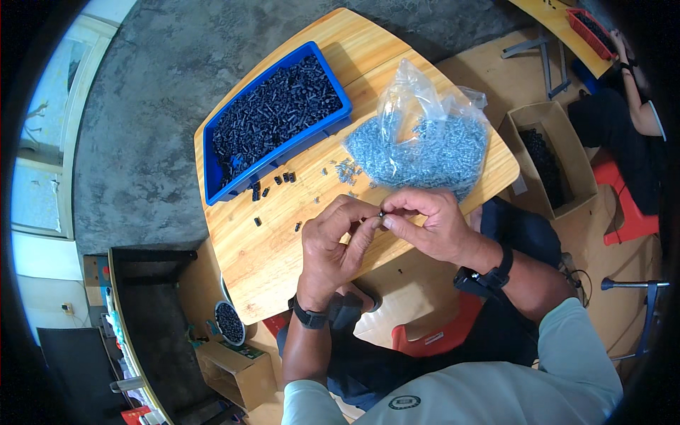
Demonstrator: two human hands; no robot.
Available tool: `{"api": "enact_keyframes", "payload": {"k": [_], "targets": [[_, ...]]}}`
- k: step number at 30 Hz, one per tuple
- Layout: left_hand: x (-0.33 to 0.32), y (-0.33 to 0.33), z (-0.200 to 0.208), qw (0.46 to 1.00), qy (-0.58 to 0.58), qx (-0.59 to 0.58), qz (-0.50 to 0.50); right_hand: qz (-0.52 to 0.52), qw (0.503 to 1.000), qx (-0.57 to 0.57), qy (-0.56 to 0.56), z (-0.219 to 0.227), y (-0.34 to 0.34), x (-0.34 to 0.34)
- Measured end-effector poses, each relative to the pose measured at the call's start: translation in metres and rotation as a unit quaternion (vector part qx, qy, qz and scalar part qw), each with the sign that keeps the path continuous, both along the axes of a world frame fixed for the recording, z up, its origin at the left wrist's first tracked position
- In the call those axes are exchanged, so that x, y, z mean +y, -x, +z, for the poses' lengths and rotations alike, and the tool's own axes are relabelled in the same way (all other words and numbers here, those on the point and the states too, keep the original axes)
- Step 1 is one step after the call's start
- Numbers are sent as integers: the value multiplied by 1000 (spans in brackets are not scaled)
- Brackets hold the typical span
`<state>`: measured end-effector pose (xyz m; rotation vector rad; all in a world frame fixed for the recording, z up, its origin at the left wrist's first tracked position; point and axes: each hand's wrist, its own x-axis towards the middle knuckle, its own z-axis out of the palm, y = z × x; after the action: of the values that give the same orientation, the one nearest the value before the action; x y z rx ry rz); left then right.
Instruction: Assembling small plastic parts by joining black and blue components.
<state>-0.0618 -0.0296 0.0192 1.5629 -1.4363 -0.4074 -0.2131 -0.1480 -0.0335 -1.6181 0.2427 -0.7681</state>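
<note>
Over the near edge of the wooden table [269,283], both my hands meet at the fingertips. A small black part [382,214] is pinched between them, mostly covered by fingers. My left hand [338,237] grips it from the left with thumb and forefinger, and my right hand [428,221] closes on it from the right. Just beyond my hands lie a few loose small silvery pieces [347,171]. Several loose black parts [285,178] are scattered in front of a blue bin [283,165] filled with black parts. A clear plastic bag [425,156] full of silvery-blue small pieces lies open at the right.
A cardboard box [575,152] with black parts stands on the floor at right, near a red stool [618,198] and another person [616,117]. At lower left are a bowl of dark parts [230,323] and a cardboard box [244,375]. A red tray [590,33] sits on a far table.
</note>
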Motion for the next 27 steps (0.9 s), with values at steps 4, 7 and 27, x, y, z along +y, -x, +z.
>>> {"api": "enact_keyframes", "payload": {"k": [4, 7, 27], "targets": [[-1, 3, 2, 996, 4, -84, 5, -1, 1000, -1, 11, -2, 0, -1], [-1, 3, 4, 991, 6, -131, 14, -12, 1000, 1, 15, 0, -1, 0], [1, 12, -12, 998, 25, -37, 35, 72, 956, 22, -282, -6, -3, 1]]}}
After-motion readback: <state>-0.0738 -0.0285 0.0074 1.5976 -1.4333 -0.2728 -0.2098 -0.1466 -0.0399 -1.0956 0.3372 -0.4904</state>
